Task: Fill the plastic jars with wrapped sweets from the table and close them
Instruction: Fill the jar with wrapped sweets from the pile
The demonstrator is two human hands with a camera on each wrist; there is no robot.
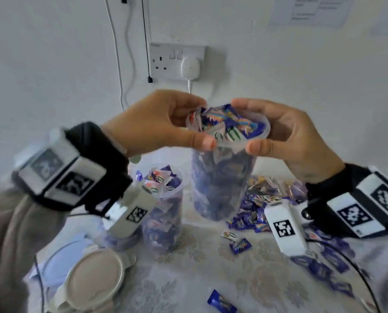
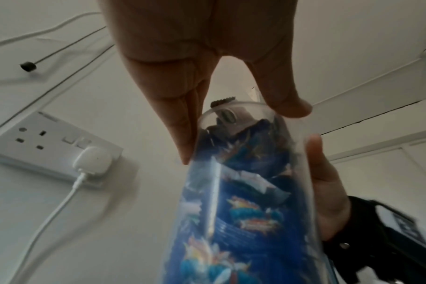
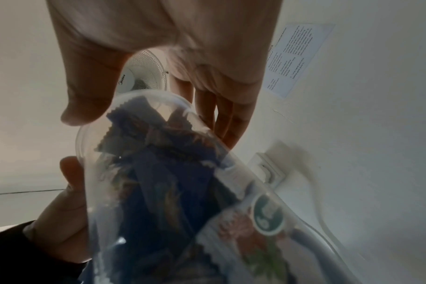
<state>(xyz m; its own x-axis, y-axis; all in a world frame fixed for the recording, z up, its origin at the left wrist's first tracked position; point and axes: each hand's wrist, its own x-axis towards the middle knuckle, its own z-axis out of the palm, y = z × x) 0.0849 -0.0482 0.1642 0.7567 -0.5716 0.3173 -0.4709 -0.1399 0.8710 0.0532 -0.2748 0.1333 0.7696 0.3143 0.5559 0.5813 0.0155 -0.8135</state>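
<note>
A clear plastic jar (image 1: 222,184), packed to the brim with blue and white wrapped sweets (image 1: 229,126), is at the centre with no lid on. My left hand (image 1: 199,124) grips its rim from the left, thumb in front and fingers behind. From the right, my right hand (image 1: 247,125) grips the rim the same way. In the left wrist view, the left hand (image 2: 238,130) pinches the jar (image 2: 243,211); in the right wrist view, the right hand (image 3: 158,123) holds the jar (image 3: 170,201). I cannot tell whether the jar's base touches the table.
A second lidless jar (image 1: 163,213) full of sweets stands front left. White lids (image 1: 95,283) lie near the left front edge. Loose sweets (image 1: 267,199) are heaped at the right, with strays (image 1: 240,245) on the patterned cloth (image 1: 188,279). A wall socket with a plug (image 1: 189,67) is behind.
</note>
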